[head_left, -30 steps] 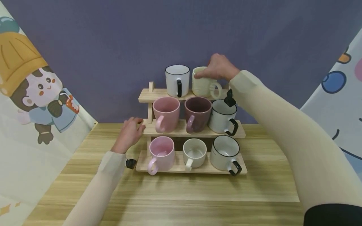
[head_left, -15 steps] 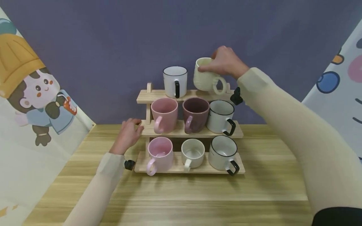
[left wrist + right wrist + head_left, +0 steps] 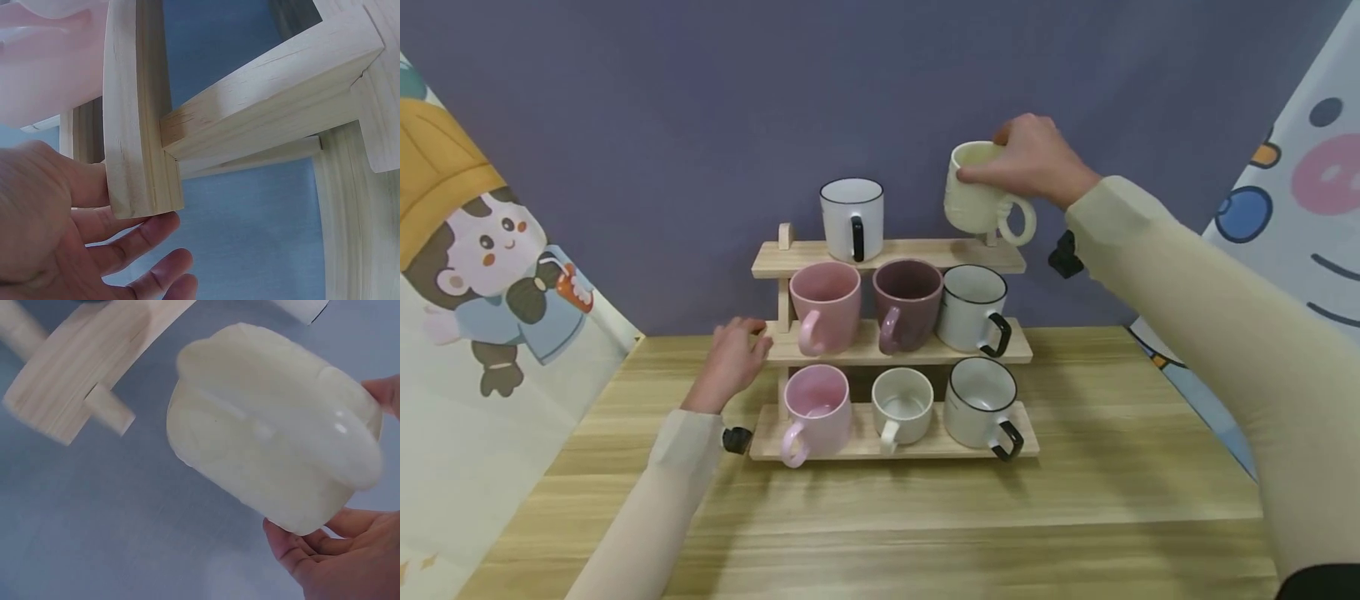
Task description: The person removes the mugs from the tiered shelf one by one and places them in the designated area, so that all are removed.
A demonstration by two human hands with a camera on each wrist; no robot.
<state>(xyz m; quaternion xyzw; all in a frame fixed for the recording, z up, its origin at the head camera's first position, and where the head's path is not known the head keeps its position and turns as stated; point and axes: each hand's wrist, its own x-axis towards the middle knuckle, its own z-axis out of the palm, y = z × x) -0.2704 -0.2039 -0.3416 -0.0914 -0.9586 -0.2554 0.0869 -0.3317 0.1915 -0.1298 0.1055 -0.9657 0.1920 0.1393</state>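
Observation:
My right hand (image 3: 1037, 160) pinches a pale yellow mug (image 3: 973, 200) near its rim and holds it in the air above the right end of the top shelf. The mug leans slightly, its ring handle toward the right. In the right wrist view, the handle of the mug (image 3: 269, 419) faces the camera, with fingertips on two sides of the body. At the left end of the middle tier, my left hand (image 3: 730, 358) grips the wooden three-tier rack (image 3: 943, 254). The left wrist view has its fingers (image 3: 147, 234) curled about the end of a board (image 3: 147, 156).
A white mug with a black handle (image 3: 852, 221) stands on the top tier. Pink (image 3: 826, 312), plum (image 3: 907, 308) and black-rimmed white (image 3: 970, 312) mugs line the middle. Below are a light pink mug (image 3: 820, 417), a small cream cup (image 3: 904, 408) and another black-rimmed mug (image 3: 981, 408).
My right hand has lifted the pale yellow mug off the top tier and carried it up and to the right. My left hand has stayed at the rack. The whole view has shifted a little.

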